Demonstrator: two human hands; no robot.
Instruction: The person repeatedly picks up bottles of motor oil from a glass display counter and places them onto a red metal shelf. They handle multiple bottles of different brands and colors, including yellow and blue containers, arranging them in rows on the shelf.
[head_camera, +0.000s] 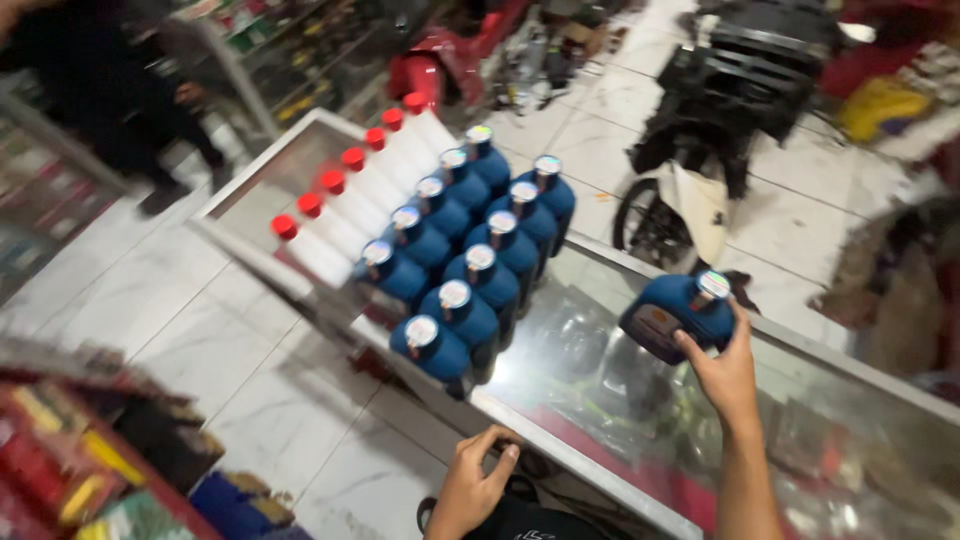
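Note:
My right hand (726, 372) grips a blue bottle with a silver cap (676, 312), holding it just above the glass counter top (600, 380). Two rows of several blue bottles (470, 262) stand on the counter to its left. Beside them runs a row of white bottles with red caps (352, 190). My left hand (472, 482) rests with curled fingers on the counter's near metal edge, holding nothing.
A motorbike (700, 150) stands on the white tiled floor beyond the counter. A person in dark clothes (100, 90) is at the far left by shelves. Packed goods (80, 470) fill the lower left corner. A red object (450, 50) lies behind the counter.

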